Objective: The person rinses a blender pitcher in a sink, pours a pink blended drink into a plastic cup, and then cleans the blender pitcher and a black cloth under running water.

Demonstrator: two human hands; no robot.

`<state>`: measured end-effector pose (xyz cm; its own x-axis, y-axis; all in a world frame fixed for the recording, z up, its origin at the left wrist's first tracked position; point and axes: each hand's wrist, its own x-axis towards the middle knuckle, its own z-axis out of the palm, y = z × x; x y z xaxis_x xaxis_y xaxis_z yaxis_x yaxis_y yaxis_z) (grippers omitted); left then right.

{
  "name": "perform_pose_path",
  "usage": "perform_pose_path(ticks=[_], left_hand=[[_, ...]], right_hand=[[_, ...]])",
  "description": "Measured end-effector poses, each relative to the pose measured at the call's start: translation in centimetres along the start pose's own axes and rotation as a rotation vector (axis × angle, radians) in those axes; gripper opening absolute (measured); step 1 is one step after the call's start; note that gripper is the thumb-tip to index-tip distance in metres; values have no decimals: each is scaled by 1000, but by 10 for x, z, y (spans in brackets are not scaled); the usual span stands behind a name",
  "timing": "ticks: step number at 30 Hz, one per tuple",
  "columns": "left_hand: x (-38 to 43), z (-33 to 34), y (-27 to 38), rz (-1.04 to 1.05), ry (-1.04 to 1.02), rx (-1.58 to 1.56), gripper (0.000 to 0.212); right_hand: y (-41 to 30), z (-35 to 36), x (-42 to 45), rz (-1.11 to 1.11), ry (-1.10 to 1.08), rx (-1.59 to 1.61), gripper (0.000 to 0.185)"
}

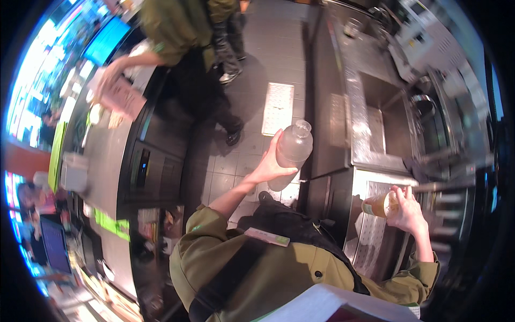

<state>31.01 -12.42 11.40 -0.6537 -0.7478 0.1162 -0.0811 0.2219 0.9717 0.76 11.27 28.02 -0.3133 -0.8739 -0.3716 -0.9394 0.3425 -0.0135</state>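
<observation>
My left hand [266, 166] grips a translucent, shaker-like bottle [295, 145] around its side. The bottle is held in front of my body above the tiled floor, its narrow neck uncovered; whether it contains anything is hard to tell. Off to the right, my right hand [409, 215] is wrapped around one end of a clear cup [376, 205] with an amber-coloured content. That cup lies tilted nearly sideways in view, over a perforated metal drip grate [368, 237]. My fingers hide part of its end.
A steel sink [378, 124] is set in the right-hand counter, with a glass jar [352, 27] farther along. Across the aisle, a co-worker [181, 44] holds a pink paper bag [122, 98] at the left counter [104, 161]. Another person's legs [229, 48] stand beyond.
</observation>
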Motion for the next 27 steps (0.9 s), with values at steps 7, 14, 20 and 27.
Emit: perform_pose_path(ticks=[7,14,20,27], left_hand=[[-38,-73,-25,-52,364,19,114],[-112,-112,-41,-107,838,131,115],[-138,-113,-37,-179,1118,22,111],[-107,-110,-63,-317,1357,239,111]], right_hand=[[-123,-68,109,-491,116,-201,76],[-267,-119,222,-1043,-12,-170,79],[-357,-131,304,-1303,-67,-188,80],[-410,-140,381,-1480,-136,-394,80]])
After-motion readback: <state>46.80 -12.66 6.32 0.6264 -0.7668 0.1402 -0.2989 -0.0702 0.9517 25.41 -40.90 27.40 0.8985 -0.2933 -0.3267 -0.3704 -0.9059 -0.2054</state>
